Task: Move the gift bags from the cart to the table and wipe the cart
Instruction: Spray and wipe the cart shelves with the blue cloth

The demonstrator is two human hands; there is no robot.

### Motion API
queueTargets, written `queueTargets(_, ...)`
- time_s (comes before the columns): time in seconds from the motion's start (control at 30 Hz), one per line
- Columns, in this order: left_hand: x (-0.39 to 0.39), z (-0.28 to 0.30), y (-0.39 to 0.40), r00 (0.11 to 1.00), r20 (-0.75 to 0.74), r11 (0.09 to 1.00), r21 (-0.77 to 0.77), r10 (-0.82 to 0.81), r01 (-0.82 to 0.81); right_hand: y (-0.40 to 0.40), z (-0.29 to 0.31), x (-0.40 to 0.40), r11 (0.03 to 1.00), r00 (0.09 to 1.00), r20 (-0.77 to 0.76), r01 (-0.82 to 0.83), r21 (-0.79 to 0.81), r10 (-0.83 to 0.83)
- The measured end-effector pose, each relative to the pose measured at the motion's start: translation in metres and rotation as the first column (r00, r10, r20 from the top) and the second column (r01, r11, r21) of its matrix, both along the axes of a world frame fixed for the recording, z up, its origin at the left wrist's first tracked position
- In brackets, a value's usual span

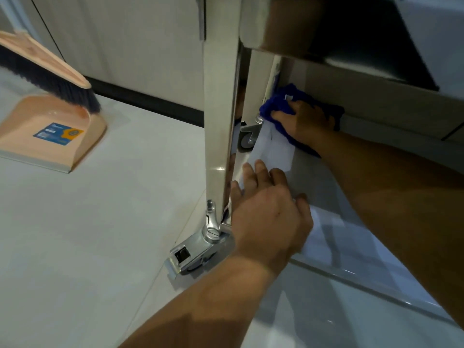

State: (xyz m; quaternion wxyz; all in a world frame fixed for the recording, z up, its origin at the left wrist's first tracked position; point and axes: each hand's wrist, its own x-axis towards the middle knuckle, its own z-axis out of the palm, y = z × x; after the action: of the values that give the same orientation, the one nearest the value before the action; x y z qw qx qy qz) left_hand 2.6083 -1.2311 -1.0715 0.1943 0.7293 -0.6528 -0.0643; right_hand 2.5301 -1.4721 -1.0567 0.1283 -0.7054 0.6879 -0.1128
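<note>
I look down at the bottom shelf of a stainless steel cart. Its near upright leg rises in the middle of the view, ending in a locking caster on the floor. My right hand presses a blue cloth against the far corner of the shelf, beside the rear leg and its caster. My left hand lies flat with fingers spread on the shelf's near corner, next to the front leg. No gift bags are in view.
A peach dustpan with a dark-bristled brush stands on the pale tiled floor at the left. Pale cabinet fronts with a black plinth run behind. The cart's upper shelf overhangs at the top right.
</note>
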Motion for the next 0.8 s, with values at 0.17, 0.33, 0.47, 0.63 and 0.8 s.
queueTargets(0.17, 0.004, 0.002, 0.004, 0.999, -0.043, 0.999, -0.052, -0.001, -0.001, 0.03, 0.004, -0.002, 0.996, 0.996, -0.028, -0.086, 0.032, 0.087)
queueTargets(0.33, 0.007, -0.003, 0.007, 0.961, -0.273, 0.959, -0.281, -0.038, -0.041, 0.101, 0.008, -0.011, 0.979, 0.98, -0.019, -0.199, 0.04, 0.2)
queueTargets(0.47, 0.007, -0.002, 0.002, 0.934, -0.353, 0.934, -0.348, -0.048, -0.083, 0.171, 0.013, -0.023, 0.973, 0.97, -0.09, -0.221, 0.07, 0.227)
queueTargets(0.63, 0.005, 0.005, 0.005, 0.931, -0.366, 0.963, -0.248, 0.013, -0.11, 0.248, 0.02, -0.044, 0.968, 0.968, -0.029, -0.248, 0.027, 0.249)
queueTargets(0.8, 0.002, 0.012, 0.007, 0.966, -0.253, 0.98, -0.173, 0.048, -0.094, 0.293, 0.018, -0.075, 0.97, 0.968, -0.093, -0.228, 0.079, 0.235)
